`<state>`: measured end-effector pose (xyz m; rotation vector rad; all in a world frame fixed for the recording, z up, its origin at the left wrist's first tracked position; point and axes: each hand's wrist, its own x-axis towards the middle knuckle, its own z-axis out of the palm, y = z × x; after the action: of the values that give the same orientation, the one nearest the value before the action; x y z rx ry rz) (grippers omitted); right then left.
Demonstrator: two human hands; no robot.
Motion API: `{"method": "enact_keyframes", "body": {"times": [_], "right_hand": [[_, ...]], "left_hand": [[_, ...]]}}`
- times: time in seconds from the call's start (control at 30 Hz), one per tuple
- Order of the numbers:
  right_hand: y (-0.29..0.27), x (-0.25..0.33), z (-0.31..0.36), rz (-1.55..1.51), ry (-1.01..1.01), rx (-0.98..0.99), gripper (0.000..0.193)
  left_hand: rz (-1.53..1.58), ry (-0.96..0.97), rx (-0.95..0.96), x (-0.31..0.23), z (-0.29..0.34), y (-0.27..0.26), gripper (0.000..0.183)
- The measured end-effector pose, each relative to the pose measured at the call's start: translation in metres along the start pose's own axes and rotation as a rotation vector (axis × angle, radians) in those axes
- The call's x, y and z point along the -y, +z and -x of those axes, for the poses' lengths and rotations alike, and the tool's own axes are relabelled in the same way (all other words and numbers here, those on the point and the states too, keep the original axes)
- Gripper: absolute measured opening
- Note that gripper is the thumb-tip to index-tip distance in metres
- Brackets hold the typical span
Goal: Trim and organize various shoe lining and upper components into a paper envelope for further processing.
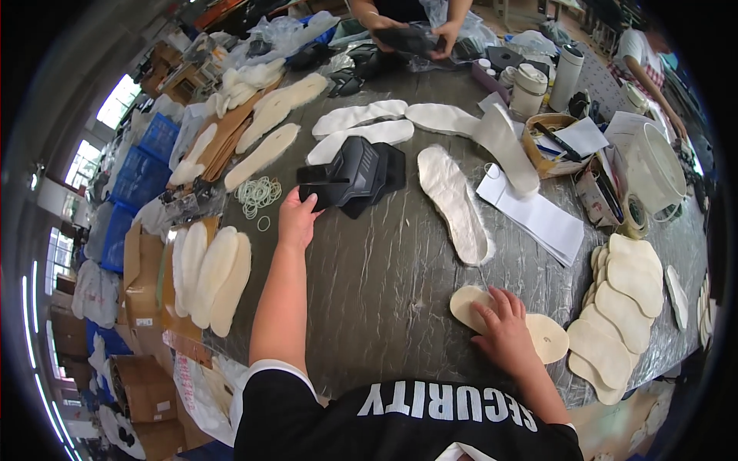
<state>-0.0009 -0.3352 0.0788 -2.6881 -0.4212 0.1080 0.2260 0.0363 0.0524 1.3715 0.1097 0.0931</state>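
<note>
My left hand (296, 219) grips the flat edge of a black moulded plastic piece (327, 194) between thumb and fingers. Similar angular black plastic pieces (367, 173) lie against it, and I cannot tell whether they are joined. Nearer to me, my right hand (507, 334) is bent over a cream insole (547, 338), its fingers curled across the middle. Both ends of that insole show past the hand. Beyond it a fuzzy white insole (455, 203) lies alone. More white insoles (360, 115) are laid out behind the black pieces.
At right is a fanned stack of cream insoles (623, 296); several fleecy ones (211, 276) lie left. Rubber bands (258, 196) are near my left hand. White paper (538, 219), a pen basket (550, 165) and bottles (567, 77) stand right. Across the table a person's hands (442, 38) hold dark material.
</note>
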Motion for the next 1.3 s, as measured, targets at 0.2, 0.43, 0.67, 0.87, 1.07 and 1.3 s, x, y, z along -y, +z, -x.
{"method": "enact_keyframes", "body": {"times": [0.2, 0.43, 0.67, 0.87, 1.07, 1.3], "right_hand": [[0.003, 0.012, -0.007, -0.428, -0.157, -0.099, 0.052], [0.058, 0.032, -0.065, -2.210, 0.239, 0.181, 0.054], [0.072, 0.050, -0.087, -2.422, 0.318, 0.130, 0.033], [0.078, 0.049, -0.072, -2.450, 0.374, 0.128, 0.039], [0.080, 0.048, -0.065, -2.517, 0.380, 0.135, 0.037], [0.084, 0.040, -0.061, -2.585, 0.290, 0.152, 0.038]], "left_hand": [[0.079, -0.019, 0.158, -0.038, 0.051, -0.016, 0.015], [0.156, -0.199, 0.337, -0.060, 0.121, 0.006, 0.017], [0.077, -0.384, 0.433, -0.043, 0.176, -0.003, 0.023], [0.200, -0.414, 0.458, -0.046, 0.195, -0.007, 0.033], [0.199, -0.411, 0.475, -0.054, 0.201, -0.002, 0.042], [0.248, -0.384, 0.534, -0.055, 0.194, 0.001, 0.052]]}}
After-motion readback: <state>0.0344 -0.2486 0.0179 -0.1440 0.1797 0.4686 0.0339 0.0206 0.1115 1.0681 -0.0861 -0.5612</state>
